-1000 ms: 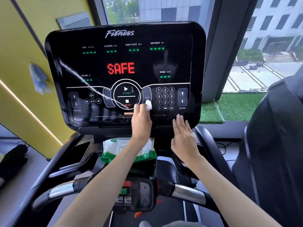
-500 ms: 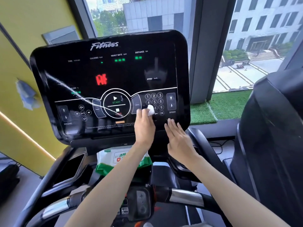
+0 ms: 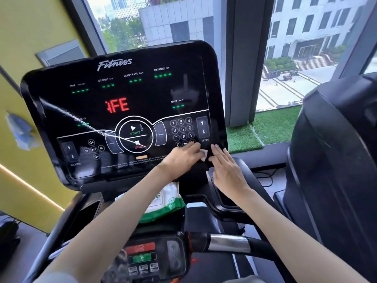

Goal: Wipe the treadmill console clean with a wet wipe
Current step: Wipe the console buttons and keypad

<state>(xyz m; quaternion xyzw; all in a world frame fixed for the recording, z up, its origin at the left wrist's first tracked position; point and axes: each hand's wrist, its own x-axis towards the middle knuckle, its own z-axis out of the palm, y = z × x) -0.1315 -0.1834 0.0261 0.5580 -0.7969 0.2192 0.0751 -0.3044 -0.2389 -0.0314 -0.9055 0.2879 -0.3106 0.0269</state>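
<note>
The black treadmill console (image 3: 122, 92) tilts toward me, showing red letters, green dashes, a keypad and START/STOP buttons. A pale streak runs across its left half. My left hand (image 3: 181, 157) holds a small white wet wipe (image 3: 204, 154) against the console's lower edge, just under the keypad. My right hand (image 3: 226, 169) lies beside it with straight fingers resting on the console's lower right corner, below the SPEED arrows. Most of the wipe is hidden under my left fingers.
A green and white pack of wipes (image 3: 163, 203) sits in the tray under the console. Below are the handlebar (image 3: 228, 243) and a small control pod (image 3: 142, 256). A large black machine (image 3: 336, 160) stands at the right. A window lies behind, a yellow wall to the left.
My left hand has slid the wipe rightward and down, from the STOP button past the keypad to the lower right edge. My right hand has stayed on the console's lower right corner. The view has shifted.
</note>
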